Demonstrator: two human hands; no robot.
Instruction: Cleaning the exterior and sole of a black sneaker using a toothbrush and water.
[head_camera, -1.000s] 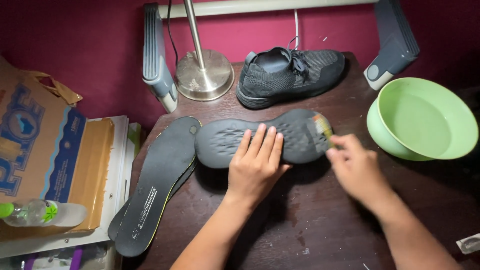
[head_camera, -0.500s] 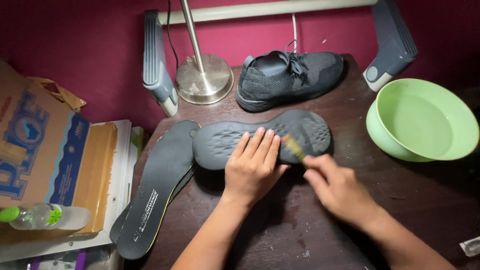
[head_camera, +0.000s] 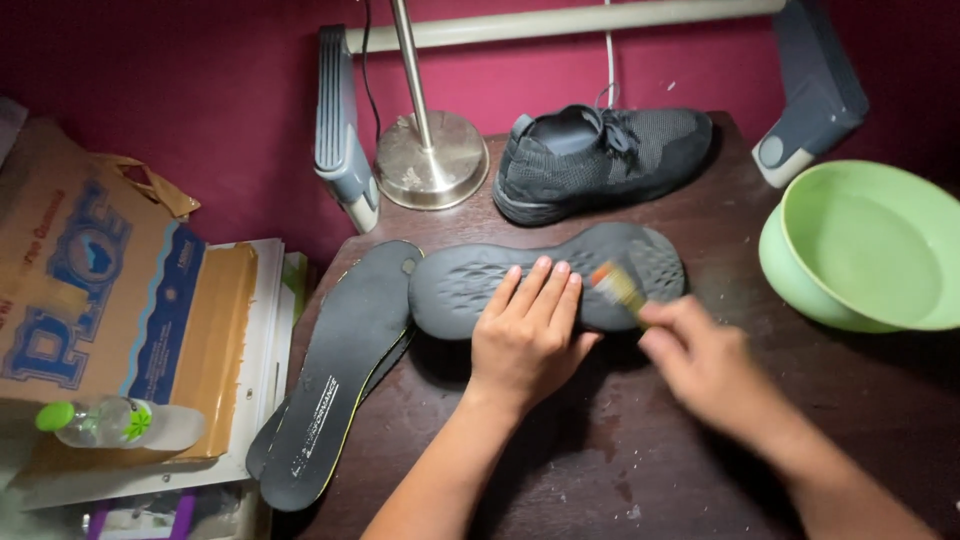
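Note:
A black shoe lies sole-up (head_camera: 470, 285) on the dark wooden table (head_camera: 620, 450). My left hand (head_camera: 528, 335) presses flat on the middle of that sole, fingers together. My right hand (head_camera: 705, 365) is blurred and holds a small brush (head_camera: 617, 285) with an orange tip against the sole's right part. A second black knit shoe (head_camera: 600, 160) stands upright behind it. Two black insoles (head_camera: 335, 370) lie stacked at the left of the table.
A green plastic bowl (head_camera: 865, 250) sits at the right edge. A metal lamp base (head_camera: 432, 160) and pole stand at the back, between two grey brackets. A cardboard box (head_camera: 110, 290), papers and a plastic bottle (head_camera: 120, 423) lie left of the table.
My right hand has moved left along the sole with the brush, from its right end toward the middle. My left hand stays pressed on the sole.

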